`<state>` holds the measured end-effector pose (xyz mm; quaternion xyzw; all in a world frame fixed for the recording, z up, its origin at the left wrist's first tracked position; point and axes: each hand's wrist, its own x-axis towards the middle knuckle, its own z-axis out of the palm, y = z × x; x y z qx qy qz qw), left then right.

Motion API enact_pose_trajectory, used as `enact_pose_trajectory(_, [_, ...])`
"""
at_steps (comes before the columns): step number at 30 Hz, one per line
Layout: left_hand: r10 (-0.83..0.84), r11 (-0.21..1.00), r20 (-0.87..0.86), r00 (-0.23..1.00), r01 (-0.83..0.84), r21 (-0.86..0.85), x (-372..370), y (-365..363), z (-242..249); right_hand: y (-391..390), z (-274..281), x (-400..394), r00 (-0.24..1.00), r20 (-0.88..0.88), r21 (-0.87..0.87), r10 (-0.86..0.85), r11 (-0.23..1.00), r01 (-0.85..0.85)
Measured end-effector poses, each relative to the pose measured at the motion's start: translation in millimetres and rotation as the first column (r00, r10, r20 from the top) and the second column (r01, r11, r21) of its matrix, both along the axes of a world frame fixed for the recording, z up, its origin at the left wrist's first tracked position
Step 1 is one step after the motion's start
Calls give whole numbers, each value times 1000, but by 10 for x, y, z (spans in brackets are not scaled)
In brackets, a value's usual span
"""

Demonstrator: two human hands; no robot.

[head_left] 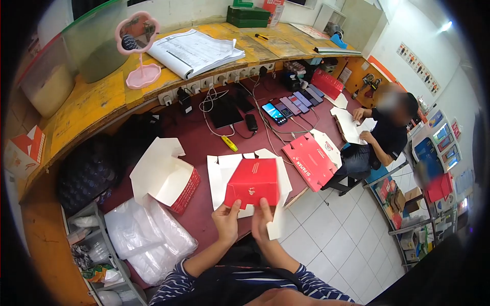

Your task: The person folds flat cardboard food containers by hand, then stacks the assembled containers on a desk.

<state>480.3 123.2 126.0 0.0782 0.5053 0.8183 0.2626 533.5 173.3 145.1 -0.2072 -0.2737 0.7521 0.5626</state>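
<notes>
Both my hands hold a partly folded red cardboard box [253,179] above the desk's front edge. My left hand [226,220] grips its lower left edge, with the thumb on the red face. At the lower right edge, my right hand [263,220] has its thumb on the same face and its other fingers behind the card. White flaps [282,196] spread out around and under the red part. To the left stands an open box [171,181], white inside with a red side. Flat red cardboard [312,160] lies to the right.
Clear plastic bags [148,239] lie at the front left of the desk. A yellow marker [229,144], cables and several phones [274,113] are further back. A co-worker [388,127] sits at the right, handling white card [352,126]. A raised yellow shelf [112,109] runs behind.
</notes>
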Motion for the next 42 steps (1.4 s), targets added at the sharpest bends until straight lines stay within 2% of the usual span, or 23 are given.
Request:
enact_pose_trajectory(2, [62,998,34,998,-62,-5,-27,25,18,-105,-92,-35,985,-114,-165,127,976,-145])
enact_pose_trajectory(6, [-46,977,102,994,66,-201,-123,-42,-100,-131,-71,-81,968,239,-57,81,996,-70])
enact_pose_trajectory(7, [-87,971,174,981,122,-206,-136,-60,-121,-77,-367,-31,854,454,-242,254,958,-156])
enact_pose_trajectory(10, [-8,989,330,944,56,-137,-149,-50,-152,-221,-382,-222,751,637,275,-175,961,-9])
enact_pose_trajectory(12, [1,987,376,927,59,-147,-194,-123,-150,-155,-422,-201,768,637,177,-69,982,-59])
enact_pose_trajectory(14, [-495,844,-59,867,464,-271,-306,-283,-129,-111,-498,-252,843,526,-105,112,992,-66])
enact_pose_trajectory(15, [-599,762,-242,763,452,-463,-431,-409,-169,-47,-484,-236,743,668,93,38,987,-134])
enact_pose_trajectory(16, [-580,775,-244,777,433,-460,-530,-486,-87,33,-308,-258,636,769,278,-69,932,-235])
enact_pose_trajectory(17, [-561,707,-410,719,159,-689,-631,-574,85,-2,-14,-280,632,750,69,193,928,-366])
enact_pose_trajectory(18, [-580,573,-537,612,-162,-803,-712,-634,203,227,-537,-212,239,968,84,77,797,-598])
enact_pose_trajectory(19, [-355,768,-813,461,-352,-535,-764,-658,239,219,-457,-256,147,951,270,-272,498,-824])
enact_pose_trajectory(20, [-348,758,-811,470,-368,-538,-809,-678,102,166,-300,-316,180,785,294,-593,100,-951])
enact_pose_trajectory(22, [-296,916,-561,774,63,-396,-927,-656,-326,-35,-3,-519,338,780,374,-526,-40,-926])
enact_pose_trajectory(24, [-239,958,-500,832,118,-260,-1045,-762,-492,-171,78,-667,343,873,398,-347,101,-912])
enact_pose_trajectory(26, [-97,988,35,995,101,-121,-1067,-856,-401,-291,166,-767,305,853,373,-423,86,-924])
enact_pose_trajectory(27, [-72,990,257,964,101,-100,-1131,-935,-375,-297,120,-824,313,770,329,-556,-75,-941])
enact_pose_trajectory(28, [-58,997,172,983,65,-36,-1168,-1012,-467,-310,88,-876,337,663,254,-668,-223,-941])
enact_pose_trajectory(31, [-69,980,-96,993,86,178,-1384,-1308,-697,-355,58,-1250,456,669,322,-587,-324,-889])
enact_pose_trajectory(32, [-175,946,-484,857,10,-324,-1471,-1426,-635,-368,49,-1369,514,687,359,-514,-374,-855])
enact_pose_trajectory(33, [-436,693,-682,587,-265,-671,-1533,-1510,-605,-404,69,-1481,514,686,360,-515,-373,-855])
enact_pose_trajectory(34, [-438,691,-679,590,-261,-674,-1558,-1554,-699,-457,81,-1577,477,757,323,-446,-379,-867])
enact_pose_trajectory(37, [-370,715,-894,253,-536,-448,-1624,-1579,-938,-524,-27,-1781,402,841,257,-362,-388,-885])
enact_pose_trajectory(42, [-349,749,-909,227,-516,-416,-1646,-1569,-994,-453,-257,-1889,282,874,162,-396,-311,-937])
